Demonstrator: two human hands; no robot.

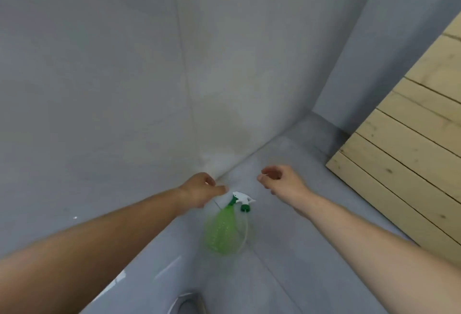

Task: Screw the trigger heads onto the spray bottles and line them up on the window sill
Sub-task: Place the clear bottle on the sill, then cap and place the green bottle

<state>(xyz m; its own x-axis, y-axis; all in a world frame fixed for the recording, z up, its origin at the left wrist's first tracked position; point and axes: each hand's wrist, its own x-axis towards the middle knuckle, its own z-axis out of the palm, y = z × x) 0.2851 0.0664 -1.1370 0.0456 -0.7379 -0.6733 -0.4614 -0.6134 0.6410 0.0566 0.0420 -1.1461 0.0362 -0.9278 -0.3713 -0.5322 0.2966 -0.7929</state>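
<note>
A green translucent spray bottle [220,232] sits on the grey surface [294,251] below and between my hands. A white trigger head [241,197] with a green collar [245,208] and a thin dip tube [245,231] rests at the bottle's neck; the blur hides whether it is screwed on. My left hand [202,190] hovers just left of the trigger head, fingers loosely curled, holding nothing. To the upper right my right hand [282,180] is spread, fingers apart and empty.
A grey wall [124,76] rises behind and meets the grey surface in a corner. A panel of pale wooden planks [409,154] leans at the right. A curved metal rim [189,301] shows at the bottom edge.
</note>
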